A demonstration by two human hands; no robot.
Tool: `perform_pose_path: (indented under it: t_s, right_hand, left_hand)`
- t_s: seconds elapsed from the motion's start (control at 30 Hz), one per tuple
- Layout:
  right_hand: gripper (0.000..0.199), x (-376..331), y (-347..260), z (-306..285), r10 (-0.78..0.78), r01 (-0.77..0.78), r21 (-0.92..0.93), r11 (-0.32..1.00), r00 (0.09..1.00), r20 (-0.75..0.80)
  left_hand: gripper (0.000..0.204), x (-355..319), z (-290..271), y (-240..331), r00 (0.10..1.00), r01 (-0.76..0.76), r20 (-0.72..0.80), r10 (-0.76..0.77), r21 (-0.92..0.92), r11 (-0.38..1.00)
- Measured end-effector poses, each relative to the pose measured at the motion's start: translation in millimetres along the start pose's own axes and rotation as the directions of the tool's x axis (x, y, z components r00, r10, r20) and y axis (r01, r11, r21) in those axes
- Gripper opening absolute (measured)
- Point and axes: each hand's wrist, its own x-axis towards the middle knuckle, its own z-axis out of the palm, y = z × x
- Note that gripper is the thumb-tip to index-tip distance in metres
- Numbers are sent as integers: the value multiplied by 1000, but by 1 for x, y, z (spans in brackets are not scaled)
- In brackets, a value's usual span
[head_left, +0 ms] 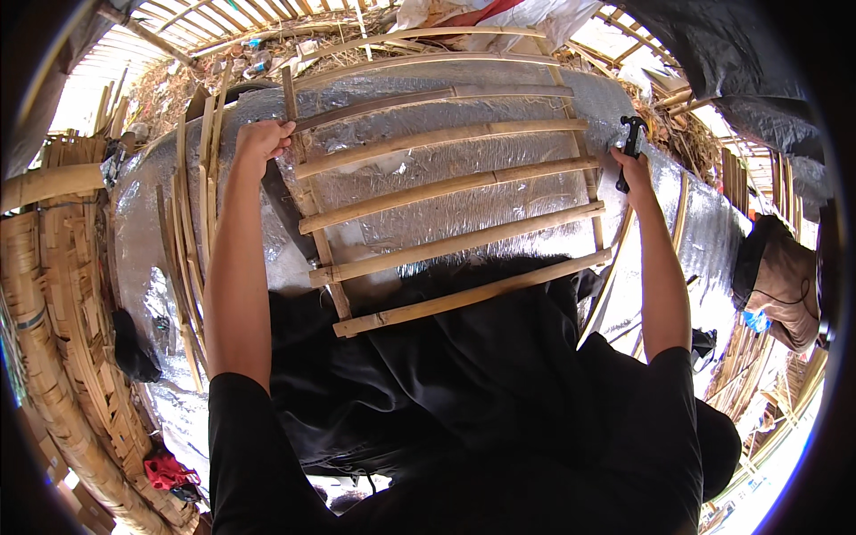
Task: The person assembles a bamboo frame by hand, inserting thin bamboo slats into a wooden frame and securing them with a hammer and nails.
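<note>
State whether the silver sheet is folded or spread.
Spread: the silver sheet shows between the slats and extends beyond them on both sides.

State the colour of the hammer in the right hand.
The hammer is black, best seen in the head view.

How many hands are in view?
2: the left hand at the upper left side of the bamboo frame, and the right hand, past the frame's right side, holding a black hammer.

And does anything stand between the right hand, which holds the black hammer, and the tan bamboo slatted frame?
Nothing visible does: between the right hand and the tan bamboo slatted frame, only silver foil sheeting shows.
</note>
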Motion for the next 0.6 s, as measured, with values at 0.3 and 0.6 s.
perform_pose_path:
  t_s: [0.3,0.6]
  right_hand:
    - [49,9,3,-1,48,-44,-100,994,998,38]
    - [35,3,4,6,-46,45,-103,994,999,-10]
  left_hand:
    - [21,5,0,-3,1000,7,1,-7,-11,1000]
    - [30,5,1,-5,999,-25,27,25,10,1000]
